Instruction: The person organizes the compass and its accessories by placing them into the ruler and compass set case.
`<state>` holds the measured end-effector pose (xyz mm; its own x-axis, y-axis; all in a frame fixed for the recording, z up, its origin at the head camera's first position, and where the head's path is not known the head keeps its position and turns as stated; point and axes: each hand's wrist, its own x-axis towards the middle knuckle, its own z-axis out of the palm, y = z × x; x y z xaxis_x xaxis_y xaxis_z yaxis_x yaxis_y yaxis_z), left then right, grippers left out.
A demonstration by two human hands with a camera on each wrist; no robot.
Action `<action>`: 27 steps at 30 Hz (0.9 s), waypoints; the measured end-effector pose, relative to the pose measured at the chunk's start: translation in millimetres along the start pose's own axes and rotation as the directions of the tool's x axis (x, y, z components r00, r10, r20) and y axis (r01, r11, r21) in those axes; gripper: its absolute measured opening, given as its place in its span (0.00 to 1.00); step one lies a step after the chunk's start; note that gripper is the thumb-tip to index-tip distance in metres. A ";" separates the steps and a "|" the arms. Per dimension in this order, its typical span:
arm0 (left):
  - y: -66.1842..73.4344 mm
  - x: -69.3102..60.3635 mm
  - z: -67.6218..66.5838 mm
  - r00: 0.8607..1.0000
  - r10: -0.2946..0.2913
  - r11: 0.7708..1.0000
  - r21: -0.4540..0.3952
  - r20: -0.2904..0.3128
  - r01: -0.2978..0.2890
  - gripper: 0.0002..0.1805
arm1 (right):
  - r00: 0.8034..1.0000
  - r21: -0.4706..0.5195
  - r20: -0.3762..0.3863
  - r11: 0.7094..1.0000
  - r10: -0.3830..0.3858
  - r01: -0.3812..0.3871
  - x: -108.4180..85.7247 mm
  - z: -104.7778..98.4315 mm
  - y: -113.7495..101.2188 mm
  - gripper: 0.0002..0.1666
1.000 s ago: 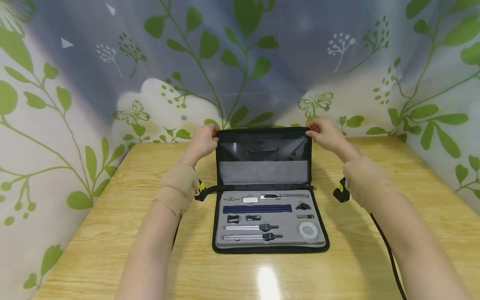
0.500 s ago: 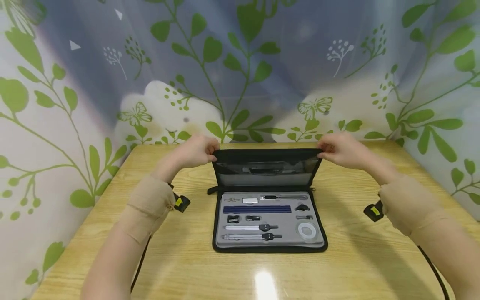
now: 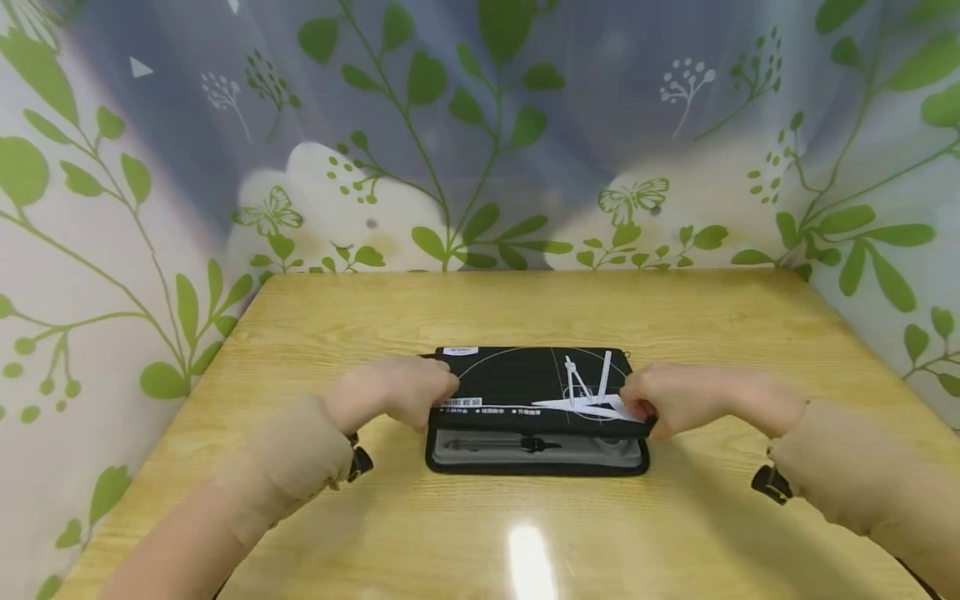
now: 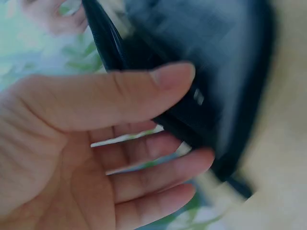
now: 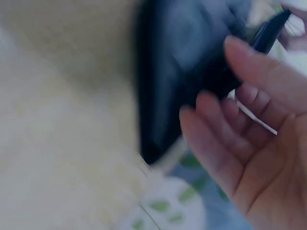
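A black zip case of drawing instruments [image 3: 517, 379] lies on the table, its lid tilted low over the grey tray [image 3: 480, 457]. White drawings of a compass and rulers mark the lid's outer face. At the lid's left front corner, my left hand [image 3: 408, 390] grips the edge between thumb and fingers. My right hand [image 3: 686, 396] pinches the right front corner likewise. A compass [image 3: 536, 444] shows in the gap at the front; the lid hides most other contents. In the left wrist view the thumb [image 4: 139, 96] presses on the lid's inner side. The right wrist view is blurred.
The case sits mid-table on a pale wooden table [image 3: 360, 533]. A curtain with leaf patterns [image 3: 487, 133] hangs behind and at both sides. Black wrist cameras are strapped over beige wrist bands [image 3: 300, 450].
Both hands have brought the lid from nearly upright forward and down over the tray. The pocket inside the lid is out of sight in the head view, and its printed outside faces up.
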<state>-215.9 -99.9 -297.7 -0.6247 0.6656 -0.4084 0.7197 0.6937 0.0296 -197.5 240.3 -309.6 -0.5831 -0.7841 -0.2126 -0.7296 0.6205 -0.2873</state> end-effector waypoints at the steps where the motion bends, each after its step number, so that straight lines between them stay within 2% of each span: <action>1: 1.9 3.5 5.1 1.000 -0.008 1.000 0.019 0.004 0.008 0.14 | 1.000 -0.020 0.005 1.000 0.001 -0.001 3.3 6.9 1.0 0.17; 4: 3.4 13.8 19.9 1.000 -0.023 0.999 0.044 -0.008 0.023 0.14 | 1.000 -0.067 -0.010 0.998 0.002 -0.003 10.5 23.7 7.4 0.16; 7: 0.8 20.7 27.9 0.999 -0.032 0.998 0.051 -0.044 0.035 0.14 | 0.999 -0.084 -0.050 0.996 -0.014 0.010 14.7 31.0 15.8 0.17; 14: -4.4 26.8 29.6 0.993 -0.054 0.998 0.019 -0.106 0.056 0.15 | 0.994 -0.016 -0.102 0.999 -0.032 0.030 19.8 30.2 30.4 0.18; 23: -9.6 32.8 37.0 0.981 -0.089 0.994 0.043 -0.174 0.097 0.19 | 0.987 0.012 -0.159 1.000 -0.001 0.002 25.1 34.2 39.5 0.19; 27: -13.2 34.2 38.3 0.980 -0.091 0.992 0.070 -0.178 0.104 0.20 | 0.984 -0.002 -0.175 1.000 -0.023 0.023 28.5 35.2 42.8 0.19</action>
<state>-235.3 -96.8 -347.0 -0.7313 0.6383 -0.2404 0.6699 0.7385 -0.0767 -232.8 244.1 -360.8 -0.6195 -0.7840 -0.0396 -0.7435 0.6022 -0.2907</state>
